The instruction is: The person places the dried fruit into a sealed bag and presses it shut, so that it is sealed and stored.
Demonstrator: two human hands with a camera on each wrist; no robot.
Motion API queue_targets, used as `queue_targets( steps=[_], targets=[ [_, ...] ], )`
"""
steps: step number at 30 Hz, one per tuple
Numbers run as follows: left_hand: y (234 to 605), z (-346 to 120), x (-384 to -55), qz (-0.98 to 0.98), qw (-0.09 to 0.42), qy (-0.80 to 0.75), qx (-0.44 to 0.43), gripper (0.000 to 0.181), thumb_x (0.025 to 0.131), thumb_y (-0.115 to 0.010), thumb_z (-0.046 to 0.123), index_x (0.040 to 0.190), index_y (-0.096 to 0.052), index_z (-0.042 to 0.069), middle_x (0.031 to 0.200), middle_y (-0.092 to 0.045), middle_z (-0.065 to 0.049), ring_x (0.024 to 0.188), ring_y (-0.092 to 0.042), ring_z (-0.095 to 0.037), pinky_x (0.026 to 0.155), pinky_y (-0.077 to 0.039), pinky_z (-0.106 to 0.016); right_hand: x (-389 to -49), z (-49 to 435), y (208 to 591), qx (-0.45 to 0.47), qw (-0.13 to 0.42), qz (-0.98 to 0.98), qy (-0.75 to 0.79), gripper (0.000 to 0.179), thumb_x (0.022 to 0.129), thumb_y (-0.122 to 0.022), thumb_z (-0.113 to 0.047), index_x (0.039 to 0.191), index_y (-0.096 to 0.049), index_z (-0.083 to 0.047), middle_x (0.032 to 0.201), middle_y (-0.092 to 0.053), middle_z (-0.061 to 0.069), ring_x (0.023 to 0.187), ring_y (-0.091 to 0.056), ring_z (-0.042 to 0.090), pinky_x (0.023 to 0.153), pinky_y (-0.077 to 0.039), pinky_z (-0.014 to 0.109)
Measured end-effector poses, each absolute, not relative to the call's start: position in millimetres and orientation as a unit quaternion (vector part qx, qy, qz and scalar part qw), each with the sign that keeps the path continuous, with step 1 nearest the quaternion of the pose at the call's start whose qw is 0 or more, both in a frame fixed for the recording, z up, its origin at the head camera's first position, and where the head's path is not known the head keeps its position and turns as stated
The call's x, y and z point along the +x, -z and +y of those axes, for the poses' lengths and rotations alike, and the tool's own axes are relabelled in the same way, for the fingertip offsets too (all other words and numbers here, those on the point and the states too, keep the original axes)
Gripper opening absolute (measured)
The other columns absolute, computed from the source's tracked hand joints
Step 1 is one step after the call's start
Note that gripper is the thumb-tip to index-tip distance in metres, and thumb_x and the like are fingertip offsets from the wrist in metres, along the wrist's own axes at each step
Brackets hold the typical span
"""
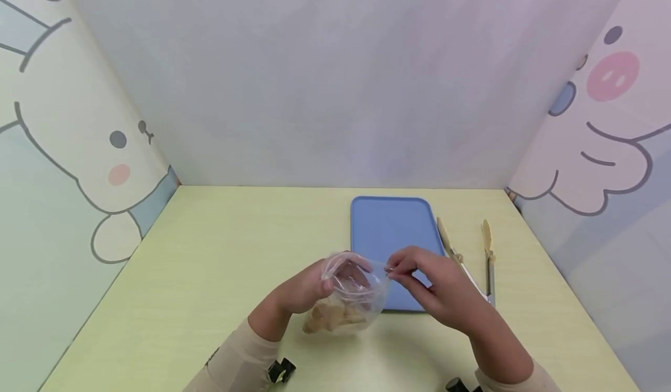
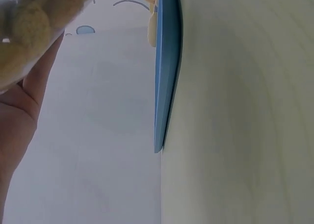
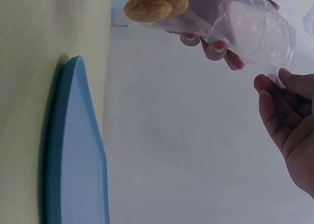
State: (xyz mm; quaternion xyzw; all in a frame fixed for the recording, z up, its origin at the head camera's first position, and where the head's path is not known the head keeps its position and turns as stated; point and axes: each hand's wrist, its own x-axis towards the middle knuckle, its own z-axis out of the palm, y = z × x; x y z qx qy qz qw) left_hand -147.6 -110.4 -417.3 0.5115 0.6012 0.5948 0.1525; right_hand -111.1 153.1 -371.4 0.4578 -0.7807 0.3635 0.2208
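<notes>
A clear plastic bag [image 1: 376, 299] with several light-brown, rounded pieces [image 1: 332, 315] in its bottom is held up over the front of the table. My left hand [image 1: 306, 286] grips it from the left, thumb on the near side and fingers behind. With thumb and fingertips, my right hand [image 1: 437, 287] pinches the right edge of the bag's open mouth and draws it out to the side. Seen from the right wrist, the film [image 3: 274, 57] narrows to that pinch, and brown pieces [image 3: 148, 8] bulge at the other end. The left palm [image 2: 17, 121] shows beneath the bag.
Behind the bag a blue tray [image 1: 390, 223] lies flat on the pale yellow table [image 1: 251, 229]. Tongs [image 1: 490, 269] with tan tips lie spread to the tray's right. A plain back wall [image 1: 341, 89] and cartoon-printed side walls [image 1: 57, 229] close in the table.
</notes>
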Motion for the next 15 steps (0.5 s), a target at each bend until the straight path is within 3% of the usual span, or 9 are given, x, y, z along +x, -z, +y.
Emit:
queue_targets(
  steps=[5, 8, 11, 15],
  targets=[
    [419.1, -110.3, -147.8, 0.587, 0.145, -0.599, 0.525, 0.087, 0.096, -0.029, 0.07, 0.135, -0.039, -0.007, 0.112, -0.061, -0.031, 0.109, -0.065, -0.032, 0.093, -0.052, -0.044, -110.4, 154.1, 373.1, 0.403, 0.087, -0.805, -0.426, 0.037, 0.088, -0.072, -0.006, 0.119, -0.054, -0.017, 0.107, -0.062, -0.007, 0.088, -0.062, 0.005, 0.076, -0.053, 0.023],
    [419.6, -109.6, -148.3, 0.583, 0.147, -0.596, 0.532, 0.085, 0.097, -0.027, 0.068, 0.134, -0.038, -0.008, 0.112, -0.062, -0.031, 0.107, -0.065, -0.038, 0.091, -0.053, -0.045, -113.2, 155.7, 373.7, 0.416, 0.034, -0.802, -0.427, 0.041, 0.089, -0.071, -0.007, 0.125, -0.055, -0.017, 0.107, -0.062, -0.007, 0.086, -0.06, 0.005, 0.073, -0.052, 0.024],
    [419.5, -108.5, -148.8, 0.588, 0.165, -0.585, 0.534, 0.086, 0.096, -0.025, 0.07, 0.136, -0.037, -0.005, 0.114, -0.062, -0.03, 0.106, -0.066, -0.035, 0.09, -0.054, -0.043, -115.8, 156.3, 375.0, 0.463, 0.042, -0.783, -0.412, 0.029, 0.089, -0.069, -0.006, 0.114, -0.061, -0.018, 0.098, -0.062, -0.009, 0.081, -0.057, 0.003, 0.069, -0.05, 0.021],
    [418.0, -108.4, -148.8, 0.595, 0.194, -0.569, 0.534, 0.088, 0.095, -0.021, 0.072, 0.139, -0.033, -0.003, 0.119, -0.06, -0.03, 0.109, -0.066, -0.029, 0.092, -0.053, -0.042, -115.7, 154.1, 372.8, 0.516, 0.117, -0.737, -0.421, 0.017, 0.089, -0.068, -0.002, 0.098, -0.062, -0.016, 0.083, -0.058, -0.008, 0.072, -0.051, 0.001, 0.064, -0.043, 0.013]
  ],
)
